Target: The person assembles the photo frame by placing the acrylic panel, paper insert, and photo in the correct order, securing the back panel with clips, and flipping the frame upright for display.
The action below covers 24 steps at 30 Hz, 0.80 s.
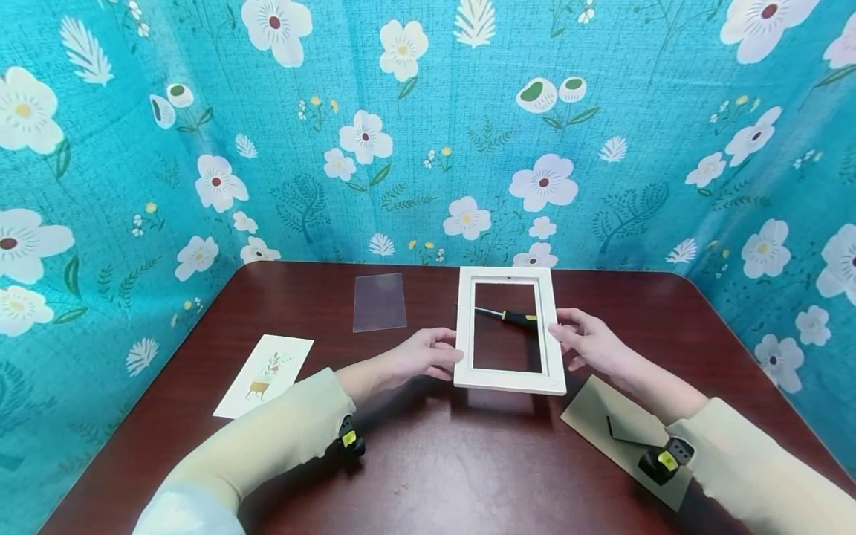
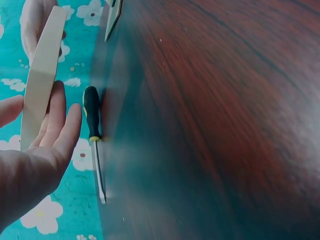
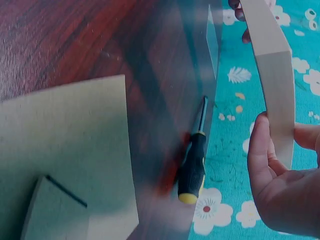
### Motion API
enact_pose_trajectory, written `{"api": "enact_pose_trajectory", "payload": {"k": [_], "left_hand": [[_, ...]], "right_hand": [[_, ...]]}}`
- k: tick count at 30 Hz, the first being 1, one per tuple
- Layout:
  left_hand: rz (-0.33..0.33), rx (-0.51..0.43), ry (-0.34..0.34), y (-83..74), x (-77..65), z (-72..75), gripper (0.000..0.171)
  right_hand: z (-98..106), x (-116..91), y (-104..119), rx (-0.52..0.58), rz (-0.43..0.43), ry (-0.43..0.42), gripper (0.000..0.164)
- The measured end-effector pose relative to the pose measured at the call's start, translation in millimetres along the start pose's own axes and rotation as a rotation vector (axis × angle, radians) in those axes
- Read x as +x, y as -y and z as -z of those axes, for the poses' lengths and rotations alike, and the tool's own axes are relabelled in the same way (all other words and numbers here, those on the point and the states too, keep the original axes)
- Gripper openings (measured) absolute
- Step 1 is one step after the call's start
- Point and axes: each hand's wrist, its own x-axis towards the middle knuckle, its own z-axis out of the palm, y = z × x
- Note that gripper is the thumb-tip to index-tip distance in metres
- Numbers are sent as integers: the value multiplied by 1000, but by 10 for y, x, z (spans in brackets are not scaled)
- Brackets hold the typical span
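Both hands hold a white picture frame [image 1: 510, 380] up off the table, tilted, its middle an open hole. My left hand [image 1: 423, 355] pinches the frame's left side between thumb and fingers. On the opposite side, my right hand [image 1: 588, 342] grips the edge, thumb on the near face. Through the opening a screwdriver [image 1: 520, 319] with a black and yellow handle shows lying on the table behind. In the left wrist view the frame's side edge [image 2: 42, 75] stands between thumb and fingers; the right wrist view shows the same grip on the other edge [image 3: 280, 85].
A clear rectangular sheet [image 1: 380, 302] lies at the back of the dark red table [image 1: 428, 475]. To the left is a white card [image 1: 264, 375] printed with a potted plant. A tan backing board [image 1: 615, 431] with a stand lies under my right forearm. Floral cloth [image 1: 428, 134] surrounds the table.
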Motion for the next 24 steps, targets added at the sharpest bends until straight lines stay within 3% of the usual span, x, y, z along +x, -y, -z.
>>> {"api": "enact_pose_trajectory", "payload": {"k": [9,17,24], "left_hand": [[25,13,-28,80,-47,122,46],[86,94,31,133,-99,232,37],[101,116,51,145,-155,333,32]], "right_hand": [[-124,-4,3,-39,1,47,57],[-263,13,-51,-23,-22,126,57],[-385,23,-45,-40,-22,141,56]]}}
